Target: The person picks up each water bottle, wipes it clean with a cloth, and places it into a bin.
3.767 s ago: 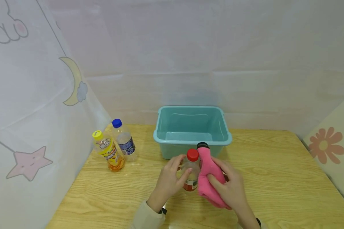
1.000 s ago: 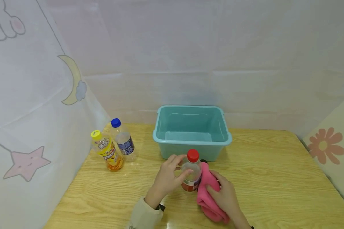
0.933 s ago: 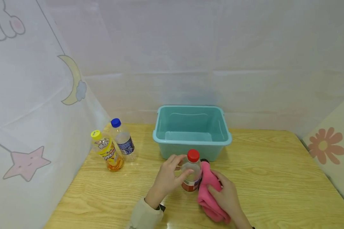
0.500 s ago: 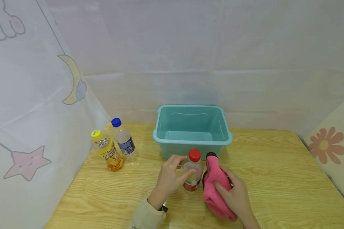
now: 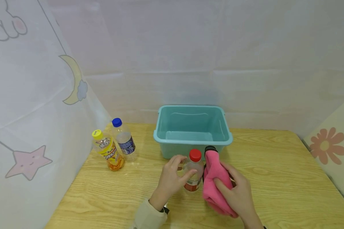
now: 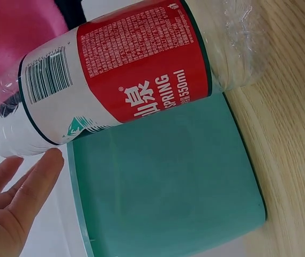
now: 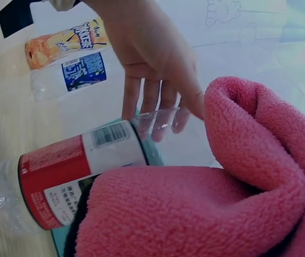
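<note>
Bottle with red cap (image 5: pixel 197 178): clear plastic, upright on the tabletop (image 5: pixel 275 178), lower centre of the frame; its red-and-white label shows in all views, with a barcode in both wrist views.
Left hand (image 5: pixel 169 178): at the left of that bottle, thumb across the near face, fingers parted from it and curved loosely about the shoulder; a fingertip meets the plastic in the left wrist view. Firmness of hold cannot be told.
Pink fleece item (image 5: pixel 213 173): folded, dark at its top end, just right of the bottle with red cap; whether the two touch cannot be told.
Right hand (image 5: pixel 237 192): grips the fleece from the right, thumb on the near face, fingers bent behind.
Tub (image 5: pixel 192 142): blue-green, rectangular, rimmed, centre of the frame, behind both hands.
Bottle with yellow cap (image 5: pixel 109 151): upright, left of the frame, orange in its lower part.
Bottle with blue cap (image 5: pixel 125 143): upright, just beside the former, to its upper right, with a blue label.
Backdrop (image 5: pixel 246 47): pale sheet across the upper half; moon (image 5: pixel 78 81) and star (image 5: pixel 30 162) at left, flower (image 5: pixel 328 145) at right.
</note>
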A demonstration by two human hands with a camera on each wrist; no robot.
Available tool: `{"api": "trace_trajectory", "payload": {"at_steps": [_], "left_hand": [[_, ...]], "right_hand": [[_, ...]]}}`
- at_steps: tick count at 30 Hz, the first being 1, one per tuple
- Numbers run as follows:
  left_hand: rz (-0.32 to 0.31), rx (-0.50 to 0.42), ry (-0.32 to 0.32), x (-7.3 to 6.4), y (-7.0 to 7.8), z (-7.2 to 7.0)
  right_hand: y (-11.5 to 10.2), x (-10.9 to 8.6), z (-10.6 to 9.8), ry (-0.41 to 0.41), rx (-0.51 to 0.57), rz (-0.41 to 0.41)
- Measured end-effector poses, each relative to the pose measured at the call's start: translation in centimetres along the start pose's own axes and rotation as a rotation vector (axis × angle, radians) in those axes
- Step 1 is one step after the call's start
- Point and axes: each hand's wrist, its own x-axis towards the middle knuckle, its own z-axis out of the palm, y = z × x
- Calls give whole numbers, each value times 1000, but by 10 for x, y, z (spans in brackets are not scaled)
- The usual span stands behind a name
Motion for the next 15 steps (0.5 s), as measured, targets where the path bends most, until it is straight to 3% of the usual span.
{"api": "trace_trajectory", "payload": {"at_steps": [8, 15], "left_hand": [[-48, -8, -28, -1, 2, 0], [-18, -15, -34, -1, 0, -1]], "right_hand": [[-8, 2, 6, 8, 58, -71], [-9, 4, 12, -18, 61, -86]]}}
